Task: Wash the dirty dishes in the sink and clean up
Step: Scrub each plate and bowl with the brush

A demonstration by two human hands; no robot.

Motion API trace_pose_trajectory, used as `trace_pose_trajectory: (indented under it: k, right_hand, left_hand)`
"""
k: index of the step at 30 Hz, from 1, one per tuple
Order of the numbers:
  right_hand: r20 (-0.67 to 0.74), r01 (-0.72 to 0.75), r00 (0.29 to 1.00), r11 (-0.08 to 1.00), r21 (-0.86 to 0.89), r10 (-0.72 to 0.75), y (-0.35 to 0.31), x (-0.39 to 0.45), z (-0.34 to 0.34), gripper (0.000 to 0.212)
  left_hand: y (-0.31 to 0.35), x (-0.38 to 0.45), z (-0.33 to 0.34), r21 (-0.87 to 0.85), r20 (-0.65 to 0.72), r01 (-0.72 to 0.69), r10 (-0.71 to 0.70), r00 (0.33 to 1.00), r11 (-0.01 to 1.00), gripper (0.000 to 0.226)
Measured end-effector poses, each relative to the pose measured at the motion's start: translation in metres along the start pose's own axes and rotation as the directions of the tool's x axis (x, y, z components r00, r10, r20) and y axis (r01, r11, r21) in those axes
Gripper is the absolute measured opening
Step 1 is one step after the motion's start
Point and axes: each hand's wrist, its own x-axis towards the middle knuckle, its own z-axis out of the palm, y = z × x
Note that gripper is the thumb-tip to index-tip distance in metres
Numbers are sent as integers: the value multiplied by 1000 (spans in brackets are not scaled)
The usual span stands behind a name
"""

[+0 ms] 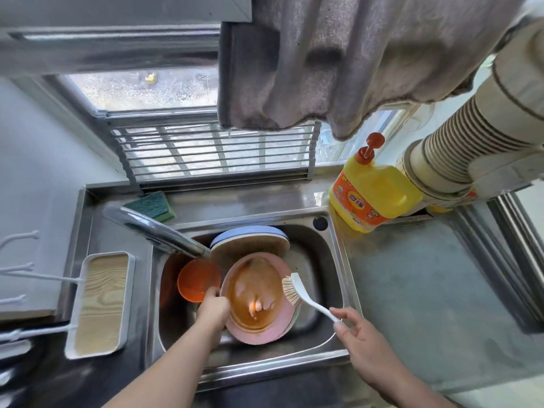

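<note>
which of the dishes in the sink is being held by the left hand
The pink plate, smeared with brown residue; the left hand grips its left rim. The orange bowl and blue plate lie untouched.

plate: pink, brown greasy film
bowl: orange
brush: white handle, tan bristles
sponge: green over yellow
soap bottle: yellow, orange label, red pump
tray: white rim, pale wood grain
towel: grey

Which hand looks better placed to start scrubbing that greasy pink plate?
The right hand, probably. It already holds the dish brush by its white handle, bristles at the pink plate's right rim. The left hand grips the plate's left edge, steadying it over the sink.
</note>
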Motion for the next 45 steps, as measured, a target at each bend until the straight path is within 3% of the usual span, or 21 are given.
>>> trace_pose_trajectory:
  k: [3,7,12,14,18,23,25,28,30,32,36,38,40,42,45]
  right_hand:
    - [1,37,999,999,-30,-37,-12,-5,-5,21]
    - [9,123,992,984,-125,-123,-31,-14,-12,26]
    - [-12,118,992,972,-201,-123,-30,-36,-4,22]
    - [-34,99,994,990,-103,-103,-28,-46,11,21]
    - [-96,67,994,996,66,-61,-19,-47,38,29]
    - [-116,30,993,996,86,-20,-12,-56,37,22]
    - [-122,9,993,995,95,2,-3,-61,33,18]
    - [-162,-42,985,992,121,61,7,-64,27,18]
    - [-188,-58,979,990,130,82,11,-65,23,20]
    - [-186,-61,979,991,122,83,16,-63,19,19]
    - [-163,0,987,999,46,7,13,-64,9,22]
    - [-100,73,992,995,-68,-80,-1,-70,5,27]
    - [53,163,987,958,-236,-155,-24,-72,6,29]
    - [166,258,962,914,-314,-215,-43,-64,17,27]
    - [141,311,949,908,-282,-282,-74,-28,24,31]
  left_hand:
    - [21,-42,-14,-176,56,-73,84,995,982,33]
    - [41,-89,-30,-493,149,-81,176,973,866,43]
    - [47,-118,-42,-608,9,-295,378,926,737,23]
    - [44,-125,-44,-536,-11,-383,447,894,752,28]
    - [36,-127,-49,-200,-68,-628,629,774,752,43]
    - [33,-138,-45,-82,43,-677,681,731,732,48]
    - [35,-143,-39,47,135,-748,738,661,662,57]
    - [35,-150,-25,273,318,-846,786,529,459,85]
    - [34,-154,-14,305,347,-876,813,467,373,83]
    - [33,-156,-4,293,331,-885,830,450,362,87]
    - [39,-161,3,241,224,-839,814,536,487,90]
    - [48,-168,5,-22,40,-751,751,659,660,59]
    - [59,-168,8,-354,-106,-532,532,840,769,31]
    - [64,-159,9,-565,-115,-289,273,955,773,32]
    - [60,-147,11,-678,-48,-114,111,993,726,37]
